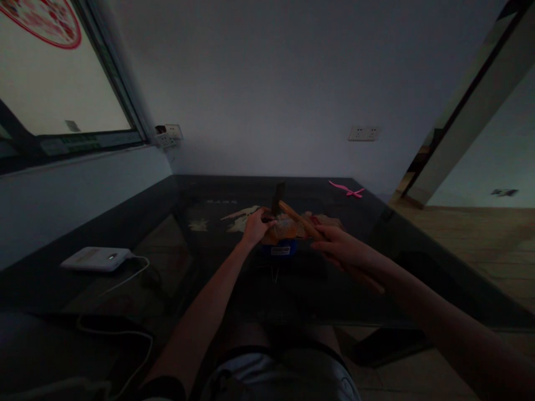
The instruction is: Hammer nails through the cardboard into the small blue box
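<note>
My right hand (340,245) is closed round the wooden handle of a hammer (303,220). The dark hammer head stands just above a brownish, translucent wrapped item (284,227). At the left end of that item, my left hand (256,225) has its fingers pressed together on its edge; what exactly they pinch is too small and dark to tell. Beneath the item sits a blue object with a white label (280,249). A pale, torn-looking patch (242,220) lies to the left of my left hand.
A white power bank (98,259) with a white cable lies on the dark glossy table (167,195) at the left. Toward the back right is a pink ribbon (348,190). Behind the table rises a wall with sockets (364,133); a window is at the upper left.
</note>
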Tool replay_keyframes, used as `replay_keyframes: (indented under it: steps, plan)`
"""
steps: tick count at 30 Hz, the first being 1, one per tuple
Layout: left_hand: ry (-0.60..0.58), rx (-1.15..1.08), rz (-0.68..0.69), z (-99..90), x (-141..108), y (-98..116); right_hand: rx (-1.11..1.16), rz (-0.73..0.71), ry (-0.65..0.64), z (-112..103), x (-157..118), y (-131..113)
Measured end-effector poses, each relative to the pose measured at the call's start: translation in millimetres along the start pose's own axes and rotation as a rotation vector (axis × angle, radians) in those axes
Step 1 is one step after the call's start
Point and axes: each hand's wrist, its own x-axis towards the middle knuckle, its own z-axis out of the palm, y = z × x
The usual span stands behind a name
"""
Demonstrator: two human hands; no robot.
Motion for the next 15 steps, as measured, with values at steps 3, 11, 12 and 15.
replay_keyframes:
  steps: [3,11,12,15]
  plan:
    - [0.018,0.043,-0.010,0.1,0.2,-0.8,-0.007,0.008,-0.004,1.7,0.9,1.6]
    - [-0.007,-0.039,-0.002,0.8,0.7,-1.9,0.031,-0.022,0.031,5.3,-2.5,1.5]
    - [-0.003,-0.023,0.000,0.7,0.6,-1.6,0.039,0.001,0.013,6.5,-1.6,3.7]
    - [0.002,0.011,-0.019,0.2,0.2,-1.0,0.060,0.010,-0.006,7.1,-1.5,4.5]
